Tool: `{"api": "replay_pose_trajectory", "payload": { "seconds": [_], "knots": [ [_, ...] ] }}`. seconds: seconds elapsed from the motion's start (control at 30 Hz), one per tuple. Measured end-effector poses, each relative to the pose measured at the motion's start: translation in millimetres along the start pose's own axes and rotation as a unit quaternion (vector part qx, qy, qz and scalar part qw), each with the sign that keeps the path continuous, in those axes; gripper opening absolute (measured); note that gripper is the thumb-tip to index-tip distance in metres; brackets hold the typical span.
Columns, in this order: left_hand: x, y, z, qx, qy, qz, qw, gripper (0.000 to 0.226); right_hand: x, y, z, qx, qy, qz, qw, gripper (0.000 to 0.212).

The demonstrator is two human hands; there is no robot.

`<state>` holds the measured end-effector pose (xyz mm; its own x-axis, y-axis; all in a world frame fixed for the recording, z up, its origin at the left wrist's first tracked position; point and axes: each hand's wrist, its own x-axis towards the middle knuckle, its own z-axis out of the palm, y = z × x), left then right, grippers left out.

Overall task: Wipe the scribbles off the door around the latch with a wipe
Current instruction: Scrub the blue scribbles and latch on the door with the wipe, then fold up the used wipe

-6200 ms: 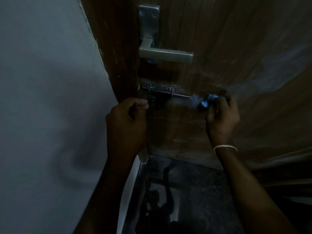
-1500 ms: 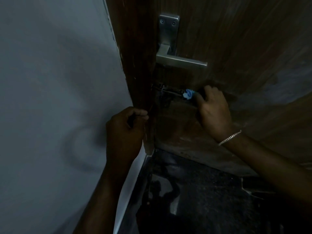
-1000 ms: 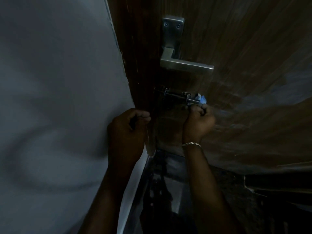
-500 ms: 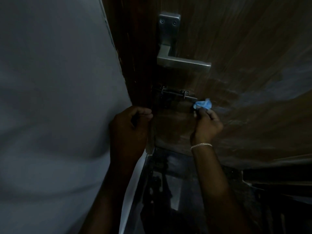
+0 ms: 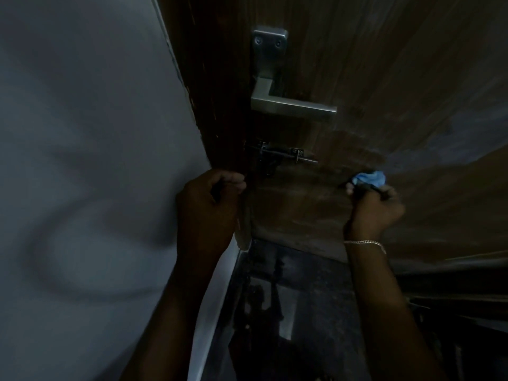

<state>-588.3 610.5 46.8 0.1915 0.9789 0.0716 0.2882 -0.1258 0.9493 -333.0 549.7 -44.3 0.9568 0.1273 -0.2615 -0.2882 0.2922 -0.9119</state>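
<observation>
Head view: the left hand point(image 5: 209, 204) rises from the lower middle of the frame, forearm upright, fingers curled at the dark left edge of the door point(image 5: 384, 78), below and left of the latch point(image 5: 280, 156). Whether they clasp the edge I cannot tell. The right hand point(image 5: 375, 210), a bracelet point(image 5: 364, 242) on its wrist, reaches up at centre right, its fingers bunched round a crumpled blue wipe point(image 5: 369, 179). The wipe lies against the door, right of the latch's bolt and slightly lower, below the handle point(image 5: 291, 104). A pale wall point(image 5: 82, 133) fills the left.
</observation>
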Motion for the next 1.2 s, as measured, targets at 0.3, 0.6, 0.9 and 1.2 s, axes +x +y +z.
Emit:
{"api": "replay_pose_trajectory", "payload": {
  "seconds": [0.3, 0.6, 0.9, 1.2],
  "knots": [
    [-4, 6, 19, -0.029, -0.049, -0.020, 0.998, 0.021, -47, 8, 32, -0.163, -0.204, -0.076, 0.962, 0.008],
    [-62, 41, 21, -0.012, -0.103, -0.064, 0.993, 0.038, -112, -78, -23, -0.140, -0.403, 0.196, 0.883, 0.012],
    [-182, 121, -24, -0.027, 0.031, -0.103, 0.994, 0.008, -167, -175, -67, -0.205, -0.596, 0.132, 0.765, 0.003],
    [-326, 186, -72, -0.132, 0.237, -0.125, 0.954, 0.013, -254, -234, -110, -0.186, -0.741, 0.195, 0.614, 0.025]
  ]
}}
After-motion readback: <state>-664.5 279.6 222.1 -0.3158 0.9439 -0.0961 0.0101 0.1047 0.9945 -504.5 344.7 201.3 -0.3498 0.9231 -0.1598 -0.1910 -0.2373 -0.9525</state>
